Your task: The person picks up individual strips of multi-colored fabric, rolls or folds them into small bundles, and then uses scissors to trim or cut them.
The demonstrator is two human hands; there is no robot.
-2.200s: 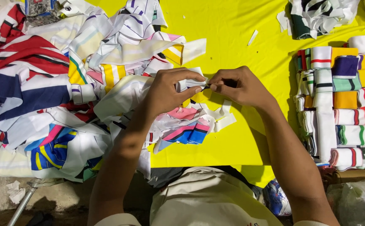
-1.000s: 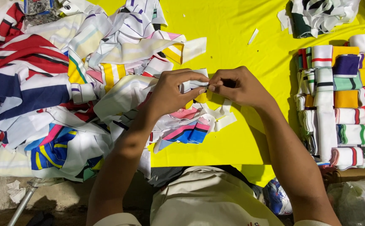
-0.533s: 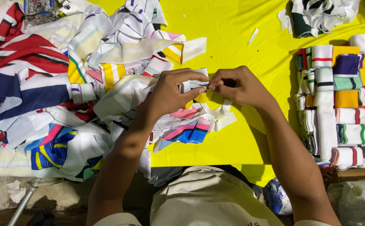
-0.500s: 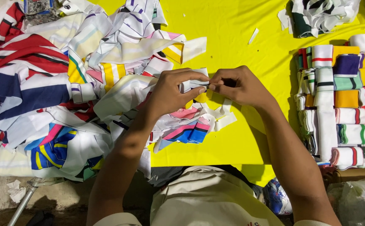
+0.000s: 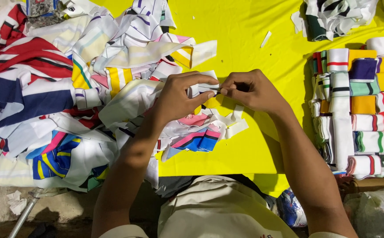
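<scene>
Little change across the span. The white fabric strip [image 5: 203,89] pinched between left hand [image 5: 178,94] and right hand [image 5: 249,90] has shifted slightly: its free end now stands a touch higher above the left grip than 2.2 s ago. Since then, both grips hold position.

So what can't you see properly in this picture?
- Head view: what the right hand pinches is hidden by its own fingers.
- Most of the white fabric piece is covered by the left hand.
- The folded striped stacks are cut off by the right edge.
- The loose fabric heap runs off the left edge, its lower layers buried.
</scene>
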